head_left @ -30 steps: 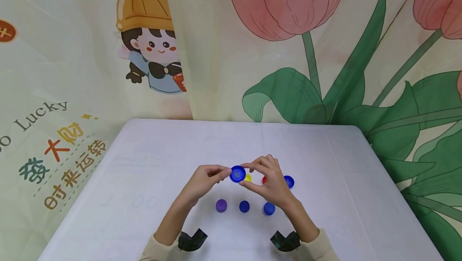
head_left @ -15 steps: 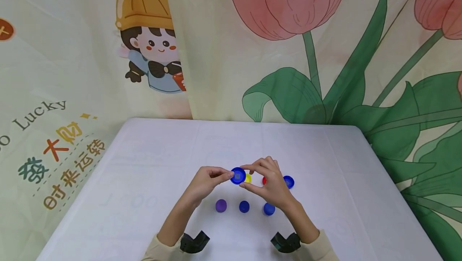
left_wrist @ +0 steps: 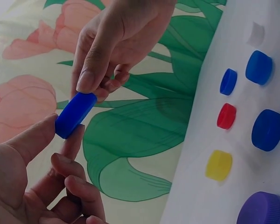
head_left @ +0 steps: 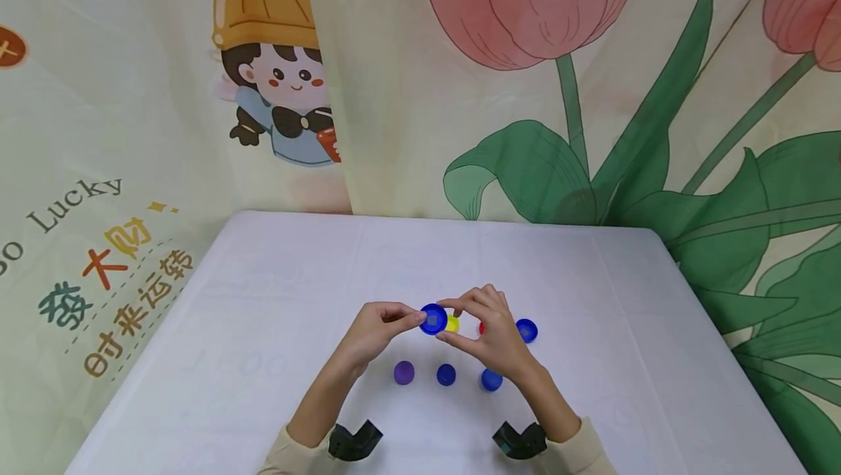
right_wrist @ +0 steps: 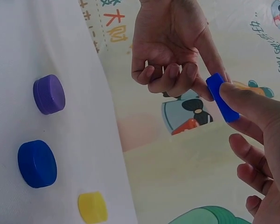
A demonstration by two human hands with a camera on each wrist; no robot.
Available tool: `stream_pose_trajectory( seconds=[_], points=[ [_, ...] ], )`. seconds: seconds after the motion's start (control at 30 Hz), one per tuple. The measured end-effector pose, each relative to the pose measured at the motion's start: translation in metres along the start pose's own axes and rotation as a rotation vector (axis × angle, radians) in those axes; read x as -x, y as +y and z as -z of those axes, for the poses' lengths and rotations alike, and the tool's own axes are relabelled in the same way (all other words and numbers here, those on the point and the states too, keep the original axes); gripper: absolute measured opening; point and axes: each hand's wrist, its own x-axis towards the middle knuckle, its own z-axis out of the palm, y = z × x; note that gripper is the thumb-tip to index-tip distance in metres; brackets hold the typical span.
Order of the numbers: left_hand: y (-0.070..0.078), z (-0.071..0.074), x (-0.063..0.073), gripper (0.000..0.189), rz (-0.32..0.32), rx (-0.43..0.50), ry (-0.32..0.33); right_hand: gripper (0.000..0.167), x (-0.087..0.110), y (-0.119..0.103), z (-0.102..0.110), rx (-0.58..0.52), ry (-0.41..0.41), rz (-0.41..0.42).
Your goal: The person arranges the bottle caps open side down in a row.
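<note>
A broad blue cap [head_left: 435,325] is hanging in the air right between the two hands, well up off the white table [head_left: 263,314], its hollow side facing upward. It is round, so from above no long axis is showing; from the wrists it is appearing edge-on, as a slim bar bridging the hands. Neither hand is nearer, as both are touching it. The left hand [head_left: 369,330] is pinching its left edge, thumb on top and forefinger underneath, the other fingers folding in. The right hand [head_left: 491,333] is spreading wider, spanning the cap with forefinger on the far rim and thumb on the near one, the spare fingers curling loosely. How firmly either is squeezing, I cannot tell. Below, a purple cap [head_left: 404,373] and a dark blue cap [head_left: 446,375] are sitting on the near side, while a yellow cap [head_left: 452,324] is peeking out just past the held one.
</note>
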Motion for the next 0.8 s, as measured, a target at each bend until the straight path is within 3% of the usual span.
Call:
stream_pose_trajectory(
  seconds=[0.3,0.47,0.6,0.8],
  points=[
    [0.003,0.0,0.0,0.022,0.01,0.014,0.015,0.041,-0.001,0.0,0.0,0.011,-0.004,-0.018],
    [0.004,0.0,0.0,0.021,-0.021,-0.01,0.024,0.042,-0.001,0.0,0.0,0.017,-0.013,-0.03],
    [0.008,0.0,0.003,0.017,-0.116,-0.049,0.046,0.043,-0.001,0.0,0.001,0.013,-0.023,-0.062],
    [0.025,0.001,0.013,0.016,-0.361,-0.128,0.089,0.03,0.0,0.003,0.002,-0.043,-0.038,-0.103]
  ],
)
